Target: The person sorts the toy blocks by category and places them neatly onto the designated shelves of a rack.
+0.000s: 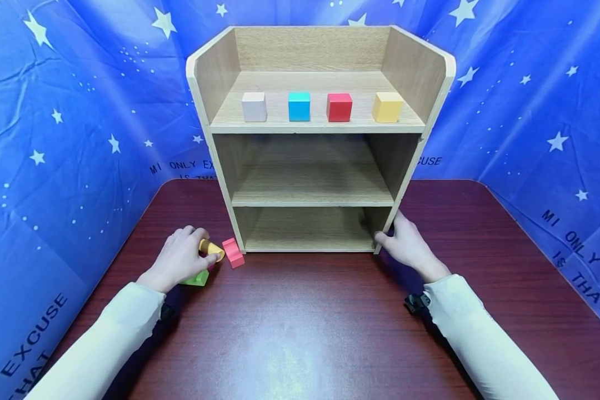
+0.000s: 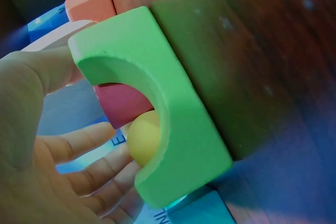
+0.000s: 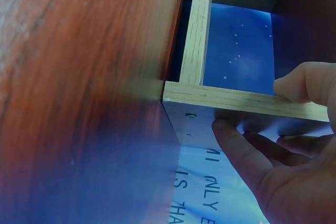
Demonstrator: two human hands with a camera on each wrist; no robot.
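Yellow cylinder: it is by the shelf's lower left corner, within my left grip [image 1: 180, 255]; the cylinder [image 1: 213, 251] lies tilted, its long axis slanting from upper left to lower right in the head view, its visible end facing lower right.
Left grip: thumb along the near side, fingers bent over the far side, closed about the cylinder; how firmly I cannot tell.
Left arm: reaching forward and slightly inward, back of the hand upward, pale sleeve [image 1: 115, 328] down to the wrist.
Wooden shelf [image 1: 312, 48]: upright, long axis vertical, open front toward me.
Right grip [image 1: 407, 241]: clamped on the shelf's side panel near its foot, thumb on the inner side, fingers against the outer face.
Right arm: angled forward and inward from my right, a black strap [image 1: 417, 303] at the wrist.
Green arch [image 2: 194, 145]: just under my left hand, long axis running from upper left to lower right in the left wrist view, hollow turned toward my fingers.
Through the hollow: a magenta block [image 2: 122, 104] and a yellow rounded piece [image 2: 144, 140].
Teal block [image 2: 202, 211]: beyond the arch's lower end, partly hidden.
Pinkish-red block [image 1: 233, 253]: beside the shelf's left foot, slanting.
Top tier: white cube [image 1: 254, 106], blue cube [image 1: 299, 106], red cube [image 1: 339, 107] and yellow cube [image 1: 387, 107], spaced in a row.
Surface [image 1: 290, 316]: dark reddish wood, beneath the shelf and loose blocks.
Backdrop [image 1: 70, 111]: blue cloth with white stars.
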